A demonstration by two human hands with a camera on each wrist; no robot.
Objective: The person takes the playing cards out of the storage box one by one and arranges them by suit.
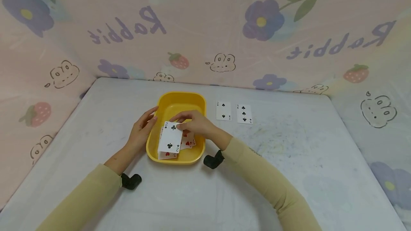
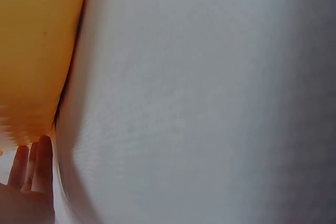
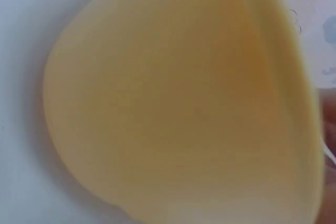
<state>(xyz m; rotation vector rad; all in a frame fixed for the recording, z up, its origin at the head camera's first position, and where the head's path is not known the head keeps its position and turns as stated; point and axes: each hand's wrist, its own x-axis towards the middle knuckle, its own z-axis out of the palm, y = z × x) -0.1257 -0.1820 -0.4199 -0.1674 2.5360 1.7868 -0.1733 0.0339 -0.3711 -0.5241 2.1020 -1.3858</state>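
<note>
A yellow plastic tub (image 1: 174,107) stands on the table, with several playing cards inside. My right hand (image 1: 200,124) reaches over its right rim and pinches the two of clubs (image 1: 170,138) between thumb and fingers. That card overlaps the others, including a red heart card (image 1: 189,142) and another heart card (image 1: 167,155), partly hidden. My left hand (image 1: 141,127) rests at the tub's left side, its fingers (image 2: 44,163) straight against the wall in the left wrist view. The tub's outer wall (image 3: 173,98) fills most of the right wrist view.
Right of the tub, a two of spades (image 1: 223,111) and a three of clubs (image 1: 244,114) lie face up side by side. A white cloth covers the table (image 1: 289,174). A printed fabric curtain (image 1: 205,20) rises behind and at both sides.
</note>
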